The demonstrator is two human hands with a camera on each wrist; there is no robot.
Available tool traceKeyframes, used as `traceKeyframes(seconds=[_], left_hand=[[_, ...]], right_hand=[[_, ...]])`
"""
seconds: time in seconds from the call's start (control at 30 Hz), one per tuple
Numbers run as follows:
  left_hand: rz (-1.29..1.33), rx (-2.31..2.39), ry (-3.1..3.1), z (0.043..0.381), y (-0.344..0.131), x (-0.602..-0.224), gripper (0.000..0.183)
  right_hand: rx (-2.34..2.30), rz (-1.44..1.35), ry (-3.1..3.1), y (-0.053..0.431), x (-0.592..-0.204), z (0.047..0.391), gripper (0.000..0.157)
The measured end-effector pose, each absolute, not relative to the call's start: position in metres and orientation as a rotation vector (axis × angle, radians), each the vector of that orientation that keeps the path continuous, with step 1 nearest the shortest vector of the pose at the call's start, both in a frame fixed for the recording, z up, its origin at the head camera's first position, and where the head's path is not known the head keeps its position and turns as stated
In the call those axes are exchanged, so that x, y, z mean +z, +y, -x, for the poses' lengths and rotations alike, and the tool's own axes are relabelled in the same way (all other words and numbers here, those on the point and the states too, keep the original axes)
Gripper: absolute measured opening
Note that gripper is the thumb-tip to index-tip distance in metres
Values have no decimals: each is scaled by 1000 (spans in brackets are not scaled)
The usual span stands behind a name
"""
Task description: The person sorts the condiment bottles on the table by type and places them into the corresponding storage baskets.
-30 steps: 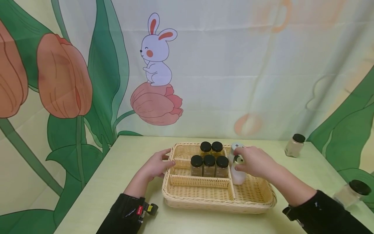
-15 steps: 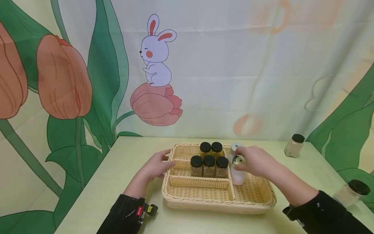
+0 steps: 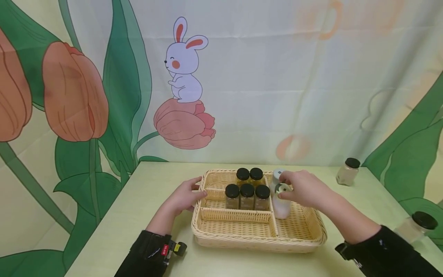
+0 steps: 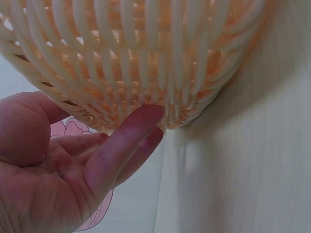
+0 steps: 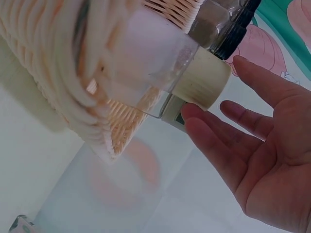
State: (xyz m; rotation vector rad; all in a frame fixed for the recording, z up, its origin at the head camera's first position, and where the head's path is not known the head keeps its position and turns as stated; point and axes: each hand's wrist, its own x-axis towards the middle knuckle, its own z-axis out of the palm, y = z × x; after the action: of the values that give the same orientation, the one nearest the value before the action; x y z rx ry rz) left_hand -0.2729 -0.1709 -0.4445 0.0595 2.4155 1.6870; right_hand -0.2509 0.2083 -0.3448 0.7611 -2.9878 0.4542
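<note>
A divided wicker basket (image 3: 238, 231) stands on the table. My left hand (image 3: 187, 194) holds its left end, thumb over the rim; in the left wrist view the fingers (image 4: 129, 138) lie against the woven side. In the right compartment stands a clear seasoning bottle (image 3: 282, 209) with white contents and a cream cap (image 5: 201, 80). My right hand (image 3: 304, 188) is at that cap, with fingers spread and fingertips right by its edge. A second pale-capped bottle (image 3: 278, 174) is behind it, partly hidden. Three black-lidded jars (image 3: 247, 198) stand in the middle-left compartment.
Two more black-lidded jars (image 3: 249, 177) stand in the basket's back compartment. Outside it, a black-lidded jar (image 3: 347, 174) is at the table's back right, and another (image 3: 412, 231) lies beyond my right sleeve (image 3: 387, 250). A printed curtain (image 3: 249, 96) hangs behind the table.
My right hand's fingers have loosened slightly at the cream cap, and more of the cap shows. The left hand and the basket stay where they were.
</note>
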Motion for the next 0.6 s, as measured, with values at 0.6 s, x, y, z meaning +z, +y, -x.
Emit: traceKeyframes(seconds=[0.6], left_hand=[[-58, 1689, 2413, 273, -171, -444, 73]], right_hand=[[502, -705, -2936, 229, -327, 245, 50]])
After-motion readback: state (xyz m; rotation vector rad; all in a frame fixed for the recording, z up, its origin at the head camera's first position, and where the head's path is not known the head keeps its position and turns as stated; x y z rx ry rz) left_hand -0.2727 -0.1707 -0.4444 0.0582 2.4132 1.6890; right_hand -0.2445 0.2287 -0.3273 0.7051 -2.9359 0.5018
